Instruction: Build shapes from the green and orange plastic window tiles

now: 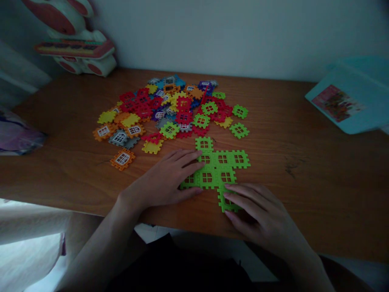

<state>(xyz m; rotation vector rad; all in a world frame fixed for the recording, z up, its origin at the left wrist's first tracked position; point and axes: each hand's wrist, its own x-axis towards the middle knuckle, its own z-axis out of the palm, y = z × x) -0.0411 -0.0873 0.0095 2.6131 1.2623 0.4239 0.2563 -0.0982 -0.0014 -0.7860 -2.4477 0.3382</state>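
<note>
A flat patch of joined green window tiles (219,167) lies on the wooden desk (319,162) near its front edge. My left hand (165,178) rests flat on the patch's left side, fingers stretched out over the tiles. My right hand (258,213) lies over the lowest green tile (226,200), its fingertips pressing on that tile's right edge. Behind the patch sits a loose heap of coloured interlocking tiles (170,111) in red, yellow, orange, green, grey and purple.
A white and red plush toy (75,40) stands at the back left against the wall. A light blue box (349,99) with a picture lies at the right. A pinkish bag (15,134) sits at the left edge.
</note>
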